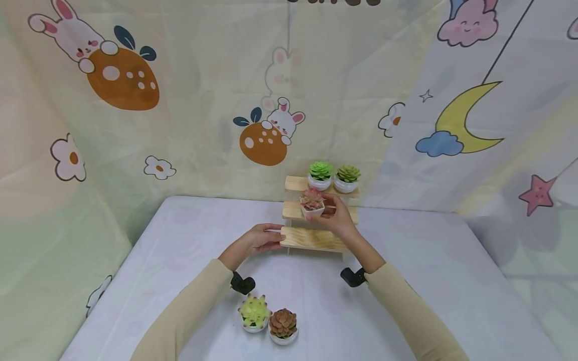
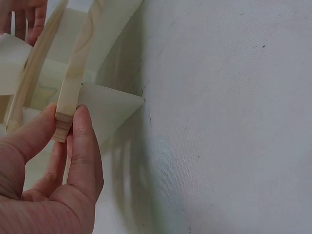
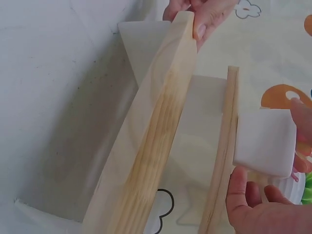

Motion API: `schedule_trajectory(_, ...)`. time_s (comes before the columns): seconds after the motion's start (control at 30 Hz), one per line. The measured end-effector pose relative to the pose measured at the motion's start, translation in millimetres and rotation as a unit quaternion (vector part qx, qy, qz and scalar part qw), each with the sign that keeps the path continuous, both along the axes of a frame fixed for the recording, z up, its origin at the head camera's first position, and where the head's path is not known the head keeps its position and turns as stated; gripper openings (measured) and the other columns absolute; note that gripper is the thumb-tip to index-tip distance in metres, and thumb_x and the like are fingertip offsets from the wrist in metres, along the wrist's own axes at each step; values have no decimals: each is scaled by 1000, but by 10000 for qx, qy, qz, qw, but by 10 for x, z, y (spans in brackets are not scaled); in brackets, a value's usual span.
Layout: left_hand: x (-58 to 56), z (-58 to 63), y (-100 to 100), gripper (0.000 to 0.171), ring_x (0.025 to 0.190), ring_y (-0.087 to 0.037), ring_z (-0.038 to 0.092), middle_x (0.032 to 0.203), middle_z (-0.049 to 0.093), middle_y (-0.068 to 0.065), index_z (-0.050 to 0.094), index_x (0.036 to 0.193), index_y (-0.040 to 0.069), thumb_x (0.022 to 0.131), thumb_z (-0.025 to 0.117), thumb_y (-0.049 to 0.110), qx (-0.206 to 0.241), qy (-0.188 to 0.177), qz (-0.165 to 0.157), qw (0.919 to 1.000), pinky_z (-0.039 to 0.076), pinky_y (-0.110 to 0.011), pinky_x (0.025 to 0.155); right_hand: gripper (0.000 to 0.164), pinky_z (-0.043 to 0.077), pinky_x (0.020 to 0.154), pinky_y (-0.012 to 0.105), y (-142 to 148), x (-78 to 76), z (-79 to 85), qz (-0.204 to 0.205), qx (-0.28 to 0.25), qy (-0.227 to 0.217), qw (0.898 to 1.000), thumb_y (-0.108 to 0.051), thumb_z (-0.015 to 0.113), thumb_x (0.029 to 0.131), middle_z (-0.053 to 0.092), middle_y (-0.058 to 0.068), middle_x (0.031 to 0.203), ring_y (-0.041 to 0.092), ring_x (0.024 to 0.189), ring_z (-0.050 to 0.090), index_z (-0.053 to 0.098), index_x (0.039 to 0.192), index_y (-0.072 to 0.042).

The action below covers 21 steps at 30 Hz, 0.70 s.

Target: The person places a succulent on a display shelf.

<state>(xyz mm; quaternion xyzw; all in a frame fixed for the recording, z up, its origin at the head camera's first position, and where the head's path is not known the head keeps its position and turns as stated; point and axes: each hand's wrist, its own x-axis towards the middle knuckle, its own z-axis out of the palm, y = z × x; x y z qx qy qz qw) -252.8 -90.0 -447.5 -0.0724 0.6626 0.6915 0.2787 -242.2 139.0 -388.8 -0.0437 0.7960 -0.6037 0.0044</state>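
A small wooden tiered stand [image 1: 311, 239] with three steps stands near the back of the table. My left hand [image 1: 262, 238] pinches the left end of its lowest step [image 2: 71, 92] between thumb and fingers. In my right hand [image 1: 335, 216] is a pink potted succulent [image 1: 312, 199] in a square white pot [image 3: 265, 141], held by the pot at the middle step [image 3: 222, 146]. In the right wrist view the pot's side appears against that step; whether its base fully rests there I cannot tell. Two green potted succulents [image 1: 320, 171] sit on the top step.
On the table's near part stand a yellow-green potted succulent [image 1: 254, 312] and a brown potted succulent [image 1: 283, 324], side by side. A patterned cloth [image 1: 203, 125] hangs behind the white table [image 1: 420, 260].
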Motion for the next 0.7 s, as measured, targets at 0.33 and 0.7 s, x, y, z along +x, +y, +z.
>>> schedule_trajectory(0.33, 15, 17, 9, 53, 69, -11, 63, 92, 62, -9, 45, 140, -4, 91, 64, -3, -56, 51, -39, 10000, 60, -21, 66, 72, 56, 86, 29, 129, 217, 12, -49, -82, -198, 9998, -10, 78, 83, 45, 18, 134, 36, 119, 52, 39, 144, -3)
schedule_trajectory(0.7, 5, 55, -15, 49, 75, -12, 64, 97, 65, -13, 53, 133, -2, 87, 72, 2, -72, 95, -210, 9997, 60, -24, 73, 63, 54, 81, 26, 232, 518, -63, 163, 3, -495, 9986, -15, 78, 84, 46, 20, 136, 34, 118, 50, 44, 136, -1)
